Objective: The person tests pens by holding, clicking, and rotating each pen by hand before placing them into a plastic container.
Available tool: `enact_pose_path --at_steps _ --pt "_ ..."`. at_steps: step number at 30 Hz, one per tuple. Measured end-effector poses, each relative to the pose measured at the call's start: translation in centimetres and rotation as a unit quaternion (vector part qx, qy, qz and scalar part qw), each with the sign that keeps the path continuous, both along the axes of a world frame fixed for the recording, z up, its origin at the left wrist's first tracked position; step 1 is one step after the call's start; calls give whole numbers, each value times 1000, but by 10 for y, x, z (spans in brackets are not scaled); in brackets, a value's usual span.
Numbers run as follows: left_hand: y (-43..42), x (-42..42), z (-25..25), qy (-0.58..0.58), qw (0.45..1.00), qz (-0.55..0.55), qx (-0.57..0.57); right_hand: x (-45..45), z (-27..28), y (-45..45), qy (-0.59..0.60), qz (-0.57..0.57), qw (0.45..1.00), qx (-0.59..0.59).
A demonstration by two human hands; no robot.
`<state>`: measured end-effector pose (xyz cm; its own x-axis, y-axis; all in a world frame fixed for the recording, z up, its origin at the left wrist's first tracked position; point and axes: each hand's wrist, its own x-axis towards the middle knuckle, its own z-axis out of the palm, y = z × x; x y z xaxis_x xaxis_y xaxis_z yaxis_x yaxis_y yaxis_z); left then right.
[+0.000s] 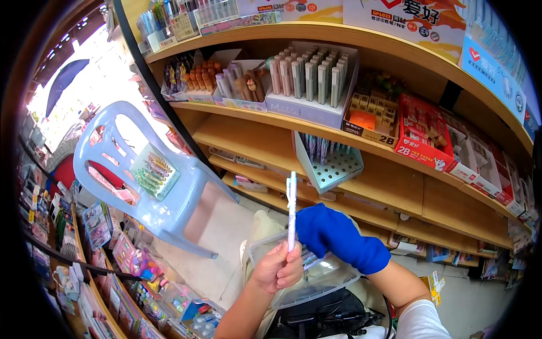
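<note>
My left hand is closed around the lower end of a white pen, which stands upright with its clip to the left. Just right of it is my right hand, covered to the wrist by blue cloth that looks like a glove or mitt; its fingers do not show clearly. Below both hands a clear plastic box rests over my lap, with what look like a few pens inside, partly hidden by my hands.
Wooden shelves curve ahead with boxed pens and red eraser boxes. A teal box with holes juts from a lower shelf. Left stands a blue plastic chair with a pen box; stationery racks line the lower left.
</note>
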<state>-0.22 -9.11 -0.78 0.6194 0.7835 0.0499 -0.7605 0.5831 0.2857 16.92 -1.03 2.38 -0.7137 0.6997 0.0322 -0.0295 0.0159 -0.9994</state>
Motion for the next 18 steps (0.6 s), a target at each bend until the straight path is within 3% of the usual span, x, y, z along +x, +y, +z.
enact_pose_path --at_steps 3,6,9,15,18 --pt "-1 0 1 -11 999 34 2 -5 -11 7 -59 -10 941 333" --pt "-1 0 1 -5 999 44 3 -8 -17 7 -142 -52 891 428" --pt "-1 0 3 6 999 52 7 -13 -6 7 -241 -22 848 472" --pt "0 -2 2 78 994 63 31 -17 19 2 -174 -69 860 475" --pt "-1 1 6 94 991 88 25 -15 27 9 -218 -42 844 489"
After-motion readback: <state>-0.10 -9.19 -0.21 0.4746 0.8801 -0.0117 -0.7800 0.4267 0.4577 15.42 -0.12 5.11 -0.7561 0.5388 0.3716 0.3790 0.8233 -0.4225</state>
